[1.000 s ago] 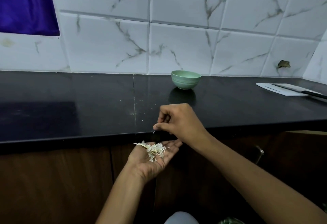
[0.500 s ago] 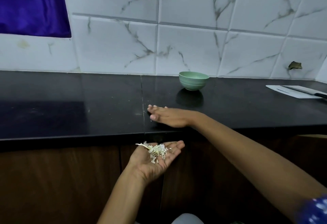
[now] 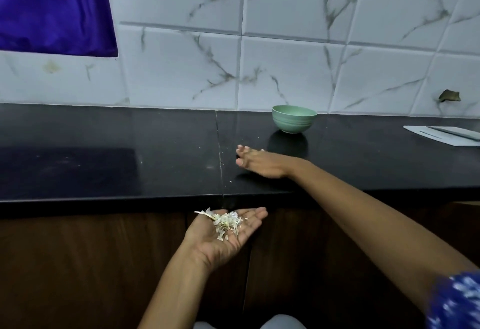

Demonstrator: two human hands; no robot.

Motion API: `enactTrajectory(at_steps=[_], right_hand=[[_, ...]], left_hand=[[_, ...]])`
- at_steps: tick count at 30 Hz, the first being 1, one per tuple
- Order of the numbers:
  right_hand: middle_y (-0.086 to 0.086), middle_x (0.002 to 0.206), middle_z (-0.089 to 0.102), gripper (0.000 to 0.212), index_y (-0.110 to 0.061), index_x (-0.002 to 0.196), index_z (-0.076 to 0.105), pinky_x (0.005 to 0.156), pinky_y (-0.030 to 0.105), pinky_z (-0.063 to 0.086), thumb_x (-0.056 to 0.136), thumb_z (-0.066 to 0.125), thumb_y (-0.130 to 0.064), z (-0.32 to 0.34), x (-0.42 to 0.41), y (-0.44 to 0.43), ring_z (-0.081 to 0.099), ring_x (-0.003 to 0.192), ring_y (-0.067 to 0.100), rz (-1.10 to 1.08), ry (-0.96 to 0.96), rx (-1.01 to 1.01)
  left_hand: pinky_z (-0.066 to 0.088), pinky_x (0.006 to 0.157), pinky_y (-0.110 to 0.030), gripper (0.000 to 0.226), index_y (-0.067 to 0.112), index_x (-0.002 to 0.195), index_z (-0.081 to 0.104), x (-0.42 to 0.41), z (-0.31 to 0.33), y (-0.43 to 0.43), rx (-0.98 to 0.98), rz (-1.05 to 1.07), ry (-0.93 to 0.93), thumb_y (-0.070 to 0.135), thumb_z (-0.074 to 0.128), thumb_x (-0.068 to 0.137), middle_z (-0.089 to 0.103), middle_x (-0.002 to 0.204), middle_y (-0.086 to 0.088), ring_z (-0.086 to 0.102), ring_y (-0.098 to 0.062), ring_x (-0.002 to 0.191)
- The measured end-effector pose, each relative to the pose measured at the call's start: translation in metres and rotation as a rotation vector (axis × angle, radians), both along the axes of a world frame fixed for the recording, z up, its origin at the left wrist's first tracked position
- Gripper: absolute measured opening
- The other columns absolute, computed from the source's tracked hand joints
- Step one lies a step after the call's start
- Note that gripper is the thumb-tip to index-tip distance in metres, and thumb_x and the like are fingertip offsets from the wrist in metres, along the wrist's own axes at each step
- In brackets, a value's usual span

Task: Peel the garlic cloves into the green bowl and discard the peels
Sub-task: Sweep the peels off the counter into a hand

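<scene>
Garlic peels (image 3: 226,222), papery and scatter-prone, lie heaped on the upturned open left hand (image 3: 220,245), best carried level; the right hand (image 3: 259,164) rests flat, fingers straight, on the countertop (image 3: 104,159) near the green bowl (image 3: 294,119).

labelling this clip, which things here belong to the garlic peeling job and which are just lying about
In the job: green bowl; garlic peels, heaped on the open left hand; right hand, flat on the counter.
Lying about: knife on a white sheet, far right; purple cloth, upper left.
</scene>
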State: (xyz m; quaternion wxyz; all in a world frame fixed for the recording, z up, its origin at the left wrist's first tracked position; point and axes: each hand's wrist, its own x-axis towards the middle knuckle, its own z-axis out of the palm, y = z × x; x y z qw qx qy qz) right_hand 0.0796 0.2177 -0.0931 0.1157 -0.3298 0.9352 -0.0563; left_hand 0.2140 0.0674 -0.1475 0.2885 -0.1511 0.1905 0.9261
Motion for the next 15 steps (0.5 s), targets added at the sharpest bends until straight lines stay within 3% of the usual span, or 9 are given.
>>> enactTrajectory(at_steps=[2, 4, 6, 7, 9, 11, 15], right_hand=[[-0.002, 0.159, -0.008, 0.070, -0.013, 0.152, 0.000, 0.118, 0.032, -0.005, 0.095, 0.012, -0.054, -0.002, 0.020, -0.011, -0.005, 0.146, 0.009, 0.126, 0.079, 0.063], [-0.006, 0.159, -0.006, 0.084, -0.017, 0.152, 0.003, 0.115, 0.023, -0.007, 0.083, 0.006, -0.065, -0.002, 0.053, -0.006, -0.005, 0.145, 0.004, 0.306, 0.085, 0.014], [-0.011, 0.158, 0.002, 0.085, -0.022, 0.151, 0.011, 0.114, 0.017, -0.008, 0.081, 0.003, -0.069, -0.002, 0.076, 0.004, -0.004, 0.144, -0.002, 0.445, -0.021, -0.086], [-0.014, 0.157, 0.007, 0.083, -0.023, 0.151, 0.016, 0.115, 0.017, -0.007, 0.083, 0.003, -0.069, -0.001, 0.081, 0.009, -0.001, 0.144, -0.003, 0.471, -0.089, -0.152], [-0.016, 0.155, 0.009, 0.077, -0.025, 0.150, 0.019, 0.116, 0.017, -0.004, 0.086, 0.006, -0.065, 0.005, 0.075, 0.009, 0.001, 0.143, -0.003, 0.406, -0.133, -0.254], [-0.016, 0.155, 0.003, 0.068, -0.025, 0.151, 0.012, 0.117, 0.019, -0.004, 0.090, 0.010, -0.056, 0.012, 0.050, -0.001, -0.002, 0.142, -0.003, 0.204, -0.101, -0.268], [-0.005, 0.159, -0.005, 0.060, -0.017, 0.152, 0.003, 0.118, 0.047, -0.003, 0.101, 0.014, -0.046, 0.008, -0.002, -0.023, -0.005, 0.145, 0.007, -0.004, -0.015, -0.041]], left_hand=[[0.031, 0.096, -0.055, 0.057, -0.029, 0.108, 0.049, 0.002, 0.001, -0.002, -0.005, 0.003, 0.017, 0.020, 0.021, 0.099, 0.056, 0.105, -0.045, 0.046, -0.043, 0.122], [0.044, 0.087, -0.054, 0.061, -0.030, 0.097, 0.055, 0.003, 0.002, -0.002, -0.021, 0.006, 0.025, 0.021, 0.022, 0.100, 0.059, 0.096, -0.045, 0.056, -0.048, 0.104], [0.052, 0.074, -0.054, 0.064, -0.028, 0.087, 0.060, 0.003, 0.003, -0.002, -0.040, 0.017, 0.022, 0.023, 0.024, 0.100, 0.062, 0.091, -0.043, 0.064, -0.051, 0.082], [0.051, 0.078, -0.054, 0.063, -0.028, 0.093, 0.059, 0.003, 0.003, -0.002, -0.041, 0.015, 0.018, 0.024, 0.024, 0.100, 0.062, 0.094, -0.042, 0.063, -0.051, 0.083], [0.039, 0.090, -0.054, 0.059, -0.026, 0.112, 0.050, 0.005, 0.003, -0.004, -0.027, -0.004, 0.004, 0.025, 0.023, 0.100, 0.058, 0.105, -0.044, 0.056, -0.049, 0.104], [0.032, 0.095, -0.055, 0.058, -0.027, 0.115, 0.046, 0.005, 0.002, -0.005, -0.006, -0.007, -0.022, 0.023, 0.022, 0.100, 0.055, 0.110, -0.045, 0.049, -0.046, 0.116], [0.031, 0.096, -0.055, 0.056, -0.027, 0.117, 0.045, 0.006, 0.001, -0.007, 0.004, 0.021, -0.038, 0.021, 0.022, 0.100, 0.054, 0.111, -0.044, 0.048, -0.044, 0.119]])
